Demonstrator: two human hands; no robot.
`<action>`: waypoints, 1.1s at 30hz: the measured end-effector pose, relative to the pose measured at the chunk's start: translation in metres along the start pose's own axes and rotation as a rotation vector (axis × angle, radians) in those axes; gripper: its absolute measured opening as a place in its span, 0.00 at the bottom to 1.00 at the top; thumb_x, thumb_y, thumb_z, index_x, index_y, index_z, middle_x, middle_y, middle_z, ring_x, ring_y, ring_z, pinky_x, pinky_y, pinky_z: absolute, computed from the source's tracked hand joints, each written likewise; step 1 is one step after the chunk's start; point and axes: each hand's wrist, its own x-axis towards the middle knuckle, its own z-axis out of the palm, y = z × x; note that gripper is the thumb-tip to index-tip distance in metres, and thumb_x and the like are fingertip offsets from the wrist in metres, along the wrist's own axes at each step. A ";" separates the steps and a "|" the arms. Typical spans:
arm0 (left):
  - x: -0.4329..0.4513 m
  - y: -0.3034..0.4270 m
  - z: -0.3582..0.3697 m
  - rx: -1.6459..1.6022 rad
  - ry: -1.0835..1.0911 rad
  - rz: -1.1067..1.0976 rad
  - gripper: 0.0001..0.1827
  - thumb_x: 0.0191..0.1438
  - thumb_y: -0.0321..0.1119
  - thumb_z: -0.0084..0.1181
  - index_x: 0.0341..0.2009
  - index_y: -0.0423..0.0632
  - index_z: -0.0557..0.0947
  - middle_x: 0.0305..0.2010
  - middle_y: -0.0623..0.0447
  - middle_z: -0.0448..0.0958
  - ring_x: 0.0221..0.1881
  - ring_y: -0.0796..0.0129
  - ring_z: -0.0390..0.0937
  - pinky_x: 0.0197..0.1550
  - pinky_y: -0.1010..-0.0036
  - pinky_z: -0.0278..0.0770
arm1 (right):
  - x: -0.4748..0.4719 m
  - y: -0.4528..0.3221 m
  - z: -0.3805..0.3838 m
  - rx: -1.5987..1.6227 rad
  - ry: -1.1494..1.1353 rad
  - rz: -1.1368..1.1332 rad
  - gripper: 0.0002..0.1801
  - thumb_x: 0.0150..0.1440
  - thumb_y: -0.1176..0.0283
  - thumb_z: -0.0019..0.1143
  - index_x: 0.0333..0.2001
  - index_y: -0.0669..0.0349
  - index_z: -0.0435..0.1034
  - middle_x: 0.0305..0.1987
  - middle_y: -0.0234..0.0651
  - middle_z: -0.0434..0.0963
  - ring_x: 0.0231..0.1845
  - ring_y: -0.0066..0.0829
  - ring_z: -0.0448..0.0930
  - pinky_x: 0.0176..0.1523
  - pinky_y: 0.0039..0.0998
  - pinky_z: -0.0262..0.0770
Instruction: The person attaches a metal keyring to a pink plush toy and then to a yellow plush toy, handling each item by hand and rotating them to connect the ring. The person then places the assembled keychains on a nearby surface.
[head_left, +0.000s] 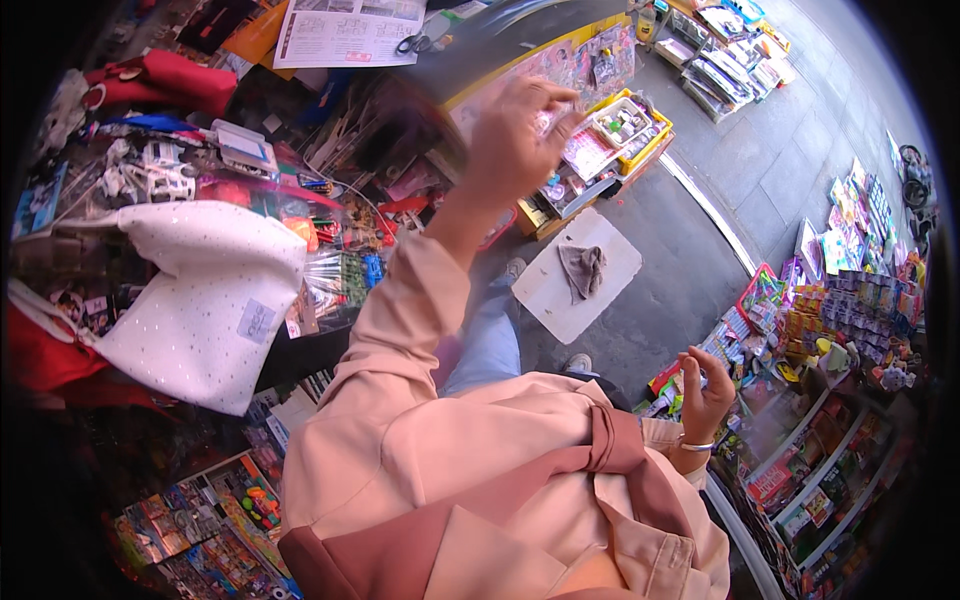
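My left hand (517, 131) is raised at the upper middle, blurred, its fingers curled above a glass-topped counter with picture sheets (600, 71) under it. Something small and pale shows between the fingertips, but whether it is held cannot be told. Just right of that hand stands a yellow plastic basket (670, 127) with small packets and a white tray in it. My right hand (705, 390), with a silver bangle at the wrist, hangs at the right of my body. Its fingers are loosely bent and apart, with nothing visible in them, near shelves of packaged goods (814, 472).
A white board (622, 262) bearing a grey cloth (581, 271) lies low in front of my feet. To the left are a white speckled bag (202, 300), a red pouch (169, 81) and heaped goods. Scissors (414, 45) rest on a printed sheet (345, 30). Colourful packets crowd the right.
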 end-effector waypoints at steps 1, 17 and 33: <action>0.013 -0.054 0.002 0.389 0.023 0.051 0.12 0.50 0.36 0.62 0.41 0.50 0.82 0.43 0.51 0.78 0.45 0.60 0.77 0.46 0.68 0.73 | 0.001 0.001 0.011 -0.005 0.005 0.047 0.06 0.55 0.78 0.60 0.37 0.69 0.76 0.30 0.35 0.80 0.31 0.21 0.79 0.37 0.20 0.72; 0.079 -0.366 -0.042 0.755 -0.148 -0.145 0.17 0.56 0.51 0.56 0.47 0.62 0.81 0.45 0.55 0.82 0.49 0.57 0.78 0.49 0.56 0.69 | 0.004 0.152 0.188 0.138 0.129 0.546 0.09 0.55 0.72 0.61 0.39 0.65 0.78 0.30 0.36 0.82 0.32 0.19 0.80 0.39 0.21 0.74; -0.183 -0.194 0.093 -0.578 -0.517 -0.762 0.18 0.59 0.24 0.54 0.54 0.38 0.72 0.48 0.51 0.74 0.48 0.72 0.73 0.54 0.78 0.70 | -0.031 0.234 0.301 -0.076 0.173 0.228 0.08 0.46 0.76 0.59 0.31 0.61 0.68 0.38 0.38 0.74 0.35 0.34 0.74 0.42 0.29 0.72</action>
